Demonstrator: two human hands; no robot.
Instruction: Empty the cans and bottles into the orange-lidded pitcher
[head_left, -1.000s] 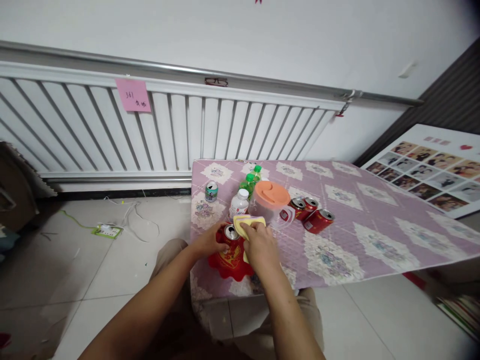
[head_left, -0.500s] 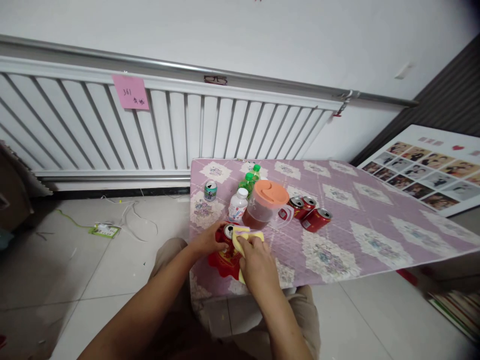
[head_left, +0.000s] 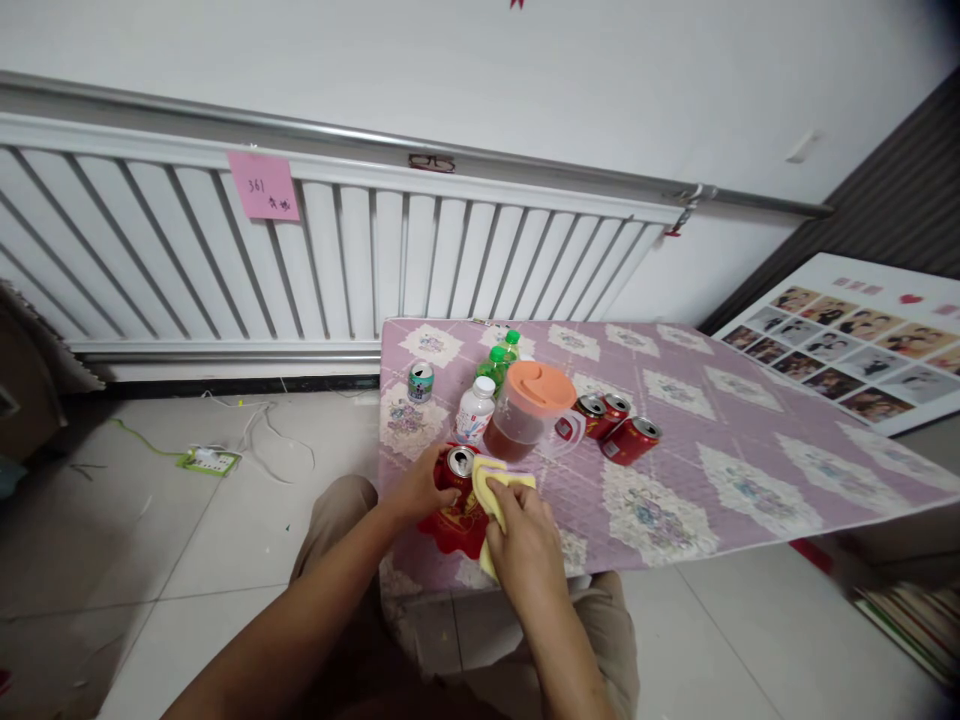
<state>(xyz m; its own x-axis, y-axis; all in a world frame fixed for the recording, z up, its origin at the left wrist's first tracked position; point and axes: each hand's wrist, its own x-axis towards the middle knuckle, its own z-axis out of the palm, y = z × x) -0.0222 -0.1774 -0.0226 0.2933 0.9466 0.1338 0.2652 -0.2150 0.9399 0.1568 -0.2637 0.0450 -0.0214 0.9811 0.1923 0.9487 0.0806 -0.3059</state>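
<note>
The fingers of the left hand (head_left: 422, 488) are wrapped round the side of an upright red aluminium drink can (head_left: 454, 478) with an opened silver top, just below the middle of the frame. The fingers of the right hand (head_left: 525, 527) are closed on a folded pale yellow cleaning cloth (head_left: 499, 483), pressing it against the can's right flank near the rim. The can stands on a scalloped red plastic dish (head_left: 454, 525) at the near edge of a low table under a quilted lilac patterned cover (head_left: 675, 470).

Judging by how things lie, the wiping looks to be mid-way: the cloth touches only the upper right side of this can, and its left side is hidden by the holding hand.

Toward the centre of the frame, just behind the can, stand a clear plastic jug with an orange lid (head_left: 528, 409) holding brown liquid, a small white bottle (head_left: 475, 411), two green bottles (head_left: 499, 362) and a small green-and-white can (head_left: 421, 380). To the right of the jug three more red cans (head_left: 615, 425) lie on the cover, untouched by either hand, so they would seem to be left.
</note>
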